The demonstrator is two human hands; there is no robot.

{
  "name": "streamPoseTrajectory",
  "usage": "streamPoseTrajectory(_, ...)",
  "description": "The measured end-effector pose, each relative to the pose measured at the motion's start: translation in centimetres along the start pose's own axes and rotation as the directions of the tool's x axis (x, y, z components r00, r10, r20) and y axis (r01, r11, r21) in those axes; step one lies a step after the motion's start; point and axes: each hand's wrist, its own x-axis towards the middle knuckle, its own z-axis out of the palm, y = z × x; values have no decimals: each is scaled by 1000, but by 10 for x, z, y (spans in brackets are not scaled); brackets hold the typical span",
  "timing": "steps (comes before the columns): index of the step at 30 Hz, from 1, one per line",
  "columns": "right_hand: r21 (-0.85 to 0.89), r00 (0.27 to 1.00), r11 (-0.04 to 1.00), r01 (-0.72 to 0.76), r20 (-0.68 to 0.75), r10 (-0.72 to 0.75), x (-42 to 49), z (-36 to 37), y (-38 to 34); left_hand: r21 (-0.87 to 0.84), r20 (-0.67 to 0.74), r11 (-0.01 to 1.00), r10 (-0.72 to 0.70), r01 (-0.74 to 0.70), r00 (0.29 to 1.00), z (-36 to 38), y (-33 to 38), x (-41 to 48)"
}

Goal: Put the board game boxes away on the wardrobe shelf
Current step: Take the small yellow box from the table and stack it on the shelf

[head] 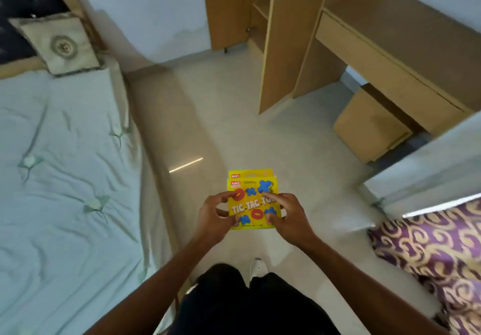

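We see both hands in front of the body, above the pale floor (234, 126). Between them is a yellow Tic Tac Toe box (253, 205) with red rings and blue crosses on its front. The left hand (214, 213) grips the left edge of the box: its fingers are curled and the thumb lies on the front. The right hand (287, 216) holds the right side, with the fingertips pressed on the front near a blue cross. Behind this box we see the top strip of a second yellow box (250, 173) with the same red label, standing out a little higher. How the hands hold this one we cannot tell. The wardrobe (286, 48) stands open at the far wall, and a wooden shelf (261, 10) shows inside. The boxes are well apart from it. A bed (65, 178) with a pale green sheet and a pillow (59, 43) is at the left. A wooden desk (390, 56) is at the right, and a purple patterned cloth (429, 251) is at the lower right.
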Motion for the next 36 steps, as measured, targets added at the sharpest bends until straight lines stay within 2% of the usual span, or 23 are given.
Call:
streamPoseTrajectory(7,-47,986,996,82,148,-75,177,33,-62,-70,-109,997,-47,40,993,-83,2,135)
streamPoseTrajectory(21,-3,986,997,73,149,-72,497,115,-212,-26,-108,998,-63,60,992,-287,54,424)
streamPoseTrajectory(29,12,986,999,51,158,-52,706,112,-239,3,-88,1000,-29,29,996,-335,102,621)
streamPoseTrajectory(36,-16,986,997,82,145,-79,889,63,-267,9,-116,1000,13,-12,993,-353,174,791)
